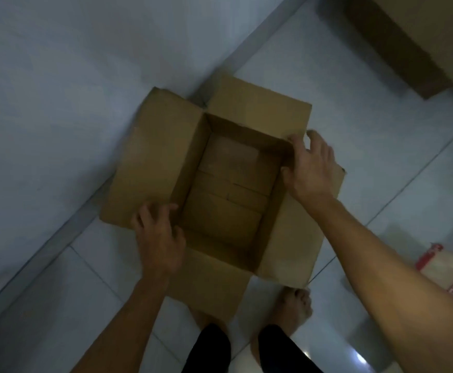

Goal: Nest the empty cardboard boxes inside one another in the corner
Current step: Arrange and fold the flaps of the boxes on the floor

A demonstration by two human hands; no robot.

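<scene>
Against the wall (58, 76), an open cardboard box (220, 189), flaps splayed. Left hand (158, 238) loose on near-left flap; right hand (311, 168) gripping far-right rim. Beyond the box, another carton (408, 41); right of it, a printed pack (451, 270).

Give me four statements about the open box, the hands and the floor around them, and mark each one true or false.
1. The open cardboard box has all its flaps folded outward. True.
2. The left hand is lifting a smaller box. False: it rests on the left flap's near corner.
3. The right hand is at the box's right rim. True.
4. The open box holds a red-printed carton. False: it is empty; the red-printed carton sits on the floor to the right.
</scene>
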